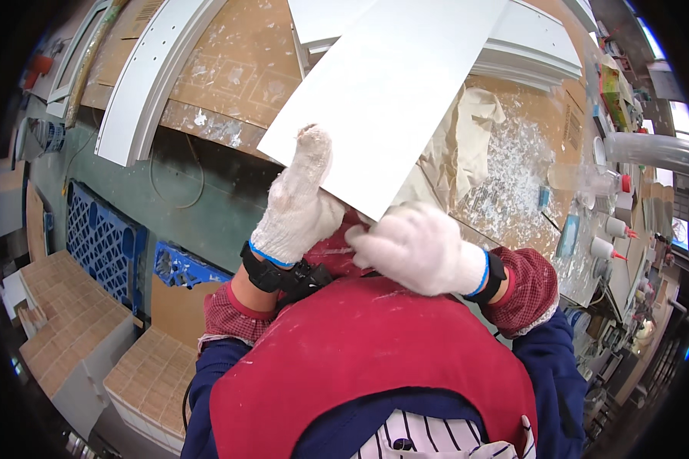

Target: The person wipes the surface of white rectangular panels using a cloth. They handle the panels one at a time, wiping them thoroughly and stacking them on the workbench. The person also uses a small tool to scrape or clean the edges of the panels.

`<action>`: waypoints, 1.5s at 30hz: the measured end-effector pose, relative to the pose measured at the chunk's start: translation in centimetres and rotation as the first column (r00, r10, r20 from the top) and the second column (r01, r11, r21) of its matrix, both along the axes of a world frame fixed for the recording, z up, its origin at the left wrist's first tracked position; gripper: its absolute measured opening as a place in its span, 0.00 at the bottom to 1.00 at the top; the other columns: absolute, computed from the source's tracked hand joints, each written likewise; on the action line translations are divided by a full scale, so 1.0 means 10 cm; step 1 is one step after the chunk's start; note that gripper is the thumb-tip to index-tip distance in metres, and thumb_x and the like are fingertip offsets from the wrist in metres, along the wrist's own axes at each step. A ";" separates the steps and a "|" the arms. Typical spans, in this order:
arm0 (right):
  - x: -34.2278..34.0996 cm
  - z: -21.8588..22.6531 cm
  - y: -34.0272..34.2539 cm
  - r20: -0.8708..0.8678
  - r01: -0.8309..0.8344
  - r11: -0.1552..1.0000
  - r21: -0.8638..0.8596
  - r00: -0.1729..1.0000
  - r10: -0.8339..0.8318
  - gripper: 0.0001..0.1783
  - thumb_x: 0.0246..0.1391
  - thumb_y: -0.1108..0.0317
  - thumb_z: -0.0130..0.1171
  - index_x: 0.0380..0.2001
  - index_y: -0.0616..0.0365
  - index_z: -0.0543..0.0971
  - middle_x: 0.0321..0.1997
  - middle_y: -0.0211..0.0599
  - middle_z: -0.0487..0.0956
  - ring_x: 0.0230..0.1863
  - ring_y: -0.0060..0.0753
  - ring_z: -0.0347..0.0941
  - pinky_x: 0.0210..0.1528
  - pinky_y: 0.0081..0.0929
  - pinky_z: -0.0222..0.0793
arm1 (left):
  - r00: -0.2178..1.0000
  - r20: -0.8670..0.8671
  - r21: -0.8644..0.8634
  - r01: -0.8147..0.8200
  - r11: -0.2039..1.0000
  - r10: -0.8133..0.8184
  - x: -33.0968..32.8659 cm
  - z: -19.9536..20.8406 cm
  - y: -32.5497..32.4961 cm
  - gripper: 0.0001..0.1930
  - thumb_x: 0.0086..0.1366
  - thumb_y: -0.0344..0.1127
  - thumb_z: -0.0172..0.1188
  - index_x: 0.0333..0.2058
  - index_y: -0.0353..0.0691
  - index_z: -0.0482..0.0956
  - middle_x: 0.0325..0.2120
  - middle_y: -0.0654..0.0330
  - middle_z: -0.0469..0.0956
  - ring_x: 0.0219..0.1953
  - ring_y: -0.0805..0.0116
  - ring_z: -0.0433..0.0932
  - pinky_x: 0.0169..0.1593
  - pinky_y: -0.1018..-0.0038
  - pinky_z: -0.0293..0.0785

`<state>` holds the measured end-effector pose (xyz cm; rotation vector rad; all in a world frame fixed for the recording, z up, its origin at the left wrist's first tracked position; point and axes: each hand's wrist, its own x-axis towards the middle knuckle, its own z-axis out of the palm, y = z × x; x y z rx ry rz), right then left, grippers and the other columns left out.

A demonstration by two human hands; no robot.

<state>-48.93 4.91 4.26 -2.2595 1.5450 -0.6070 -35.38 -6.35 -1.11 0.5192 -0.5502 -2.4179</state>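
Observation:
A long white panel (386, 92) reaches from the bench toward my body, with its near end sticking out past the bench edge. My left hand (297, 206), in a white knit glove, is closed on the panel's near left corner, thumb up along the edge and the other fingers hidden beneath. At the near right corner my right hand (417, 249), gloved the same way, has its fingers curled in. What those fingers hold, if anything, is hidden by the glove.
A cardboard-covered bench (241, 65) carries white frame pieces (157, 69), a crumpled beige cloth (471, 134) and white flakes. To the right stand red-tipped bottles (605, 249) and a clear plastic bottle (582, 180). Blue pallets (103, 237) and stacked boards (76, 310) lie at left.

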 end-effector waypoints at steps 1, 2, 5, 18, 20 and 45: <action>-0.08 -0.07 0.04 0.113 0.076 0.994 -0.078 0.991 -0.067 0.17 0.39 0.75 0.61 0.37 0.53 0.78 0.24 0.30 0.77 0.25 0.34 0.74 0.26 0.31 0.68 | 1.000 0.023 -0.011 -0.008 1.000 0.009 0.00 -0.02 0.01 0.26 0.69 0.41 0.52 0.60 0.29 0.60 0.53 0.51 0.71 0.55 0.60 0.72 0.58 0.69 0.69; -0.15 -0.10 0.03 0.230 0.150 0.978 -0.147 0.966 -0.114 0.16 0.38 0.75 0.61 0.36 0.52 0.78 0.24 0.32 0.76 0.24 0.35 0.74 0.25 0.32 0.68 | 0.987 0.140 -0.149 -0.064 0.987 0.085 -0.02 -0.13 0.03 0.26 0.67 0.36 0.53 0.60 0.28 0.60 0.53 0.49 0.71 0.54 0.58 0.73 0.56 0.68 0.70; -0.39 0.09 -0.01 0.244 0.195 0.972 -0.134 0.957 -0.159 0.14 0.42 0.78 0.61 0.37 0.59 0.79 0.23 0.30 0.77 0.25 0.34 0.74 0.26 0.28 0.69 | 0.882 0.352 -0.583 -0.056 0.811 0.314 -0.07 -0.43 0.09 0.28 0.61 0.26 0.57 0.60 0.27 0.60 0.52 0.44 0.72 0.52 0.53 0.75 0.53 0.66 0.73; -0.24 -0.13 0.11 0.114 0.192 0.952 -0.239 0.979 -0.168 0.15 0.40 0.69 0.58 0.36 0.54 0.80 0.22 0.32 0.74 0.23 0.37 0.72 0.23 0.31 0.67 | 0.953 0.265 -0.420 -0.026 0.907 0.149 -0.06 -0.22 0.08 0.30 0.58 0.23 0.58 0.60 0.31 0.62 0.49 0.42 0.74 0.47 0.50 0.78 0.48 0.66 0.76; -0.10 0.00 0.17 -0.089 -0.047 0.998 -0.044 0.995 0.043 0.11 0.44 0.68 0.56 0.34 0.52 0.78 0.21 0.30 0.74 0.25 0.35 0.74 0.24 0.31 0.68 | 0.907 0.341 -0.610 0.013 0.792 0.248 -0.04 -0.33 0.10 0.29 0.59 0.23 0.58 0.60 0.32 0.62 0.48 0.43 0.74 0.47 0.51 0.78 0.48 0.66 0.77; -0.18 -0.07 0.20 -0.157 -0.099 0.987 -0.126 0.984 0.079 0.13 0.45 0.66 0.58 0.37 0.54 0.77 0.22 0.27 0.71 0.24 0.30 0.71 0.24 0.26 0.66 | 0.990 0.138 -0.162 -0.009 0.987 0.031 -0.12 -0.16 0.03 0.29 0.64 0.26 0.55 0.62 0.34 0.57 0.51 0.49 0.73 0.50 0.60 0.76 0.53 0.71 0.73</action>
